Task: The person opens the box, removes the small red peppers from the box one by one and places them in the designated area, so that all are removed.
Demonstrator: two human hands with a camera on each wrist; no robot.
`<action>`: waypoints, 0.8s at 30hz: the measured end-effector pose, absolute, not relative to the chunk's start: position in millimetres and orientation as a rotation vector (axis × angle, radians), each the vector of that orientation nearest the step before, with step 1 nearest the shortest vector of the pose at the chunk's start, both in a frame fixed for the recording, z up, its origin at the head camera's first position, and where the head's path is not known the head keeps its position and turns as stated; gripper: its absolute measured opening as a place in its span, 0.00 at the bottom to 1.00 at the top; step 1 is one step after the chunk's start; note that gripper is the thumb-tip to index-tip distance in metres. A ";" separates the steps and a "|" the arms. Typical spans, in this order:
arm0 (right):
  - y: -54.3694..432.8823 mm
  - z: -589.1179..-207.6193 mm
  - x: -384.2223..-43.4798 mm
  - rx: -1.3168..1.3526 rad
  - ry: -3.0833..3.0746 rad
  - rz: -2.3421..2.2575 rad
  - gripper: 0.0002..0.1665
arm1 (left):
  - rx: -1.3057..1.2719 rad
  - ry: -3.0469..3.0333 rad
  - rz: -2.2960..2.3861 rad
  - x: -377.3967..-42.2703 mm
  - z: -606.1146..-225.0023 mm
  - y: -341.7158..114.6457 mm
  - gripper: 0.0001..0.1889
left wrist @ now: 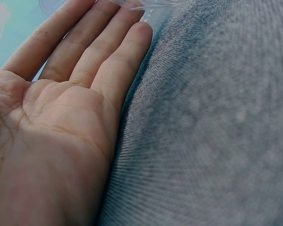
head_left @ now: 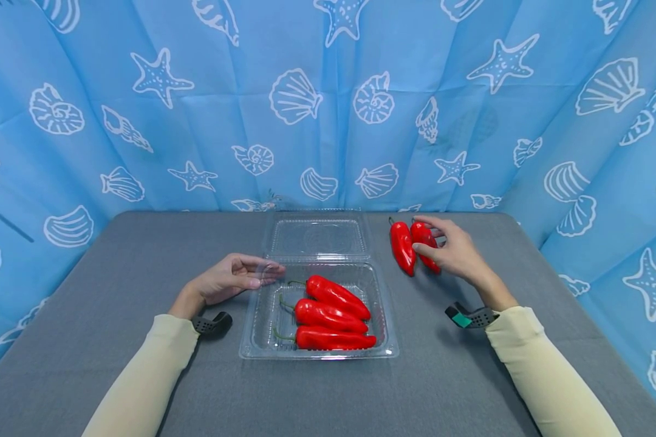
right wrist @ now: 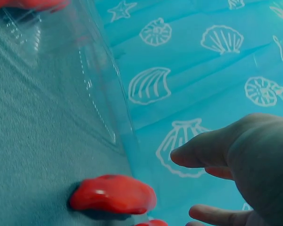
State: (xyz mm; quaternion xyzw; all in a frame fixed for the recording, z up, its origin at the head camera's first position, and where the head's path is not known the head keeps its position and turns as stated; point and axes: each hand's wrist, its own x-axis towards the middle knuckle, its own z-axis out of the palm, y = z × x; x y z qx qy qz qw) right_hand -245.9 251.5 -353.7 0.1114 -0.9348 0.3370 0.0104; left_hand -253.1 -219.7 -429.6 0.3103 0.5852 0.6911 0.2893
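Note:
Three red peppers [head_left: 330,315] with green stems lie side by side in a clear plastic clamshell box [head_left: 389,321], its lid [head_left: 317,238] folded back. My left hand [head_left: 229,279] is at the box's left side, fingers straight and palm exposed in the left wrist view; their tips reach the clear plastic. Two more red peppers lie right of the lid, the left one [head_left: 403,247] uncovered. Over the right one [head_left: 428,262], my right hand [head_left: 454,249] hovers with thumb and fingers apart. In the right wrist view, those fingers [right wrist: 198,150] hold nothing.
A grey cloth covers the table [head_left: 328,400]. Behind it and along both sides hangs a blue curtain [head_left: 328,145] printed with white shells and starfish. Each wrist carries a dark band, the right band [head_left: 470,317] having a green patch.

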 end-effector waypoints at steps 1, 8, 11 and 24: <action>250.4 -353.6 -245.1 0.359 -2.915 1.044 0.39 | 0.829 1.562 1.845 -253.0 -429.5 -219.6 0.26; 240.0 -351.9 -240.2 0.485 -2.866 1.050 0.37 | 0.832 1.561 1.847 -252.9 -430.2 -219.4 0.26; 235.4 -350.8 -237.7 0.523 -2.862 1.075 0.37 | 0.835 1.568 1.843 -253.6 -430.8 -219.6 0.26; 219.5 -349.8 -228.8 0.578 -2.866 1.119 0.39 | 0.852 1.557 1.839 -254.8 -431.7 -220.2 0.26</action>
